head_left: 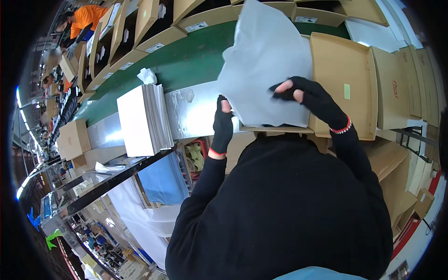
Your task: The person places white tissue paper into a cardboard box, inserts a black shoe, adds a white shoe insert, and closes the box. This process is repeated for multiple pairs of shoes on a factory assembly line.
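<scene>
A large pale grey sheet of thin wrapping paper (266,60) stands raised and draped over an open cardboard box (280,130), whose inside it mostly hides. My left hand (223,123), in a black fingerless glove, is closed at the sheet's left edge, with the thumb pressed on it. Over the sheet's right part is my right hand (305,95), gloved alike, its thumb and forefinger apart and the other fingertips blurred. Whether it touches the paper is unclear. The box's open lid (347,70) lies to the right, with a small green sticker inside.
A stack of white sheets or flat boxes (142,121) stands left on the metal ledge (191,107), a crumpled white paper (147,76) behind it. Beyond runs a green conveyor belt (186,60) lined with open boxes (158,39). Closed boxes (394,93) stand right. A person in orange (88,21) works far left.
</scene>
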Demonstrator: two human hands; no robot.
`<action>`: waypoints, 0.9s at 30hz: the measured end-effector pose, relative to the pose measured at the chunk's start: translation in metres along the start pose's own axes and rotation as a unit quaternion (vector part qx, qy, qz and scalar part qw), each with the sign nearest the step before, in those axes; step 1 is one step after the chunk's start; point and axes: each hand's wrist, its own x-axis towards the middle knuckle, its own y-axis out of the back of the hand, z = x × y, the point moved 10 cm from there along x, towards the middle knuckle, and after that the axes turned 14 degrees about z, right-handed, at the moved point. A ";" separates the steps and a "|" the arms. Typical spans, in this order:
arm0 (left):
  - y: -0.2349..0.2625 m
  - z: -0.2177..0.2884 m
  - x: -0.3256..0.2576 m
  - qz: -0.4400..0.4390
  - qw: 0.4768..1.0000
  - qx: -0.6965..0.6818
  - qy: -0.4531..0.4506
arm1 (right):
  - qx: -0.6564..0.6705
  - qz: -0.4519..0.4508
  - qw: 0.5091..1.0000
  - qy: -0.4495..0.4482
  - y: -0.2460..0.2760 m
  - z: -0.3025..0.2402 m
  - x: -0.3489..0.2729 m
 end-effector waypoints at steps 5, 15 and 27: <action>0.002 0.022 -0.010 0.014 0.988 -0.135 0.078 | -0.088 -0.053 0.969 -0.226 -0.025 0.116 -0.061; -0.035 0.095 -0.010 0.039 0.884 0.354 -0.304 | -0.308 0.110 0.926 0.188 0.013 0.076 0.096; -0.062 -0.015 -0.049 -0.117 0.801 0.575 -0.115 | -0.687 -0.086 0.705 0.157 -0.030 0.156 0.175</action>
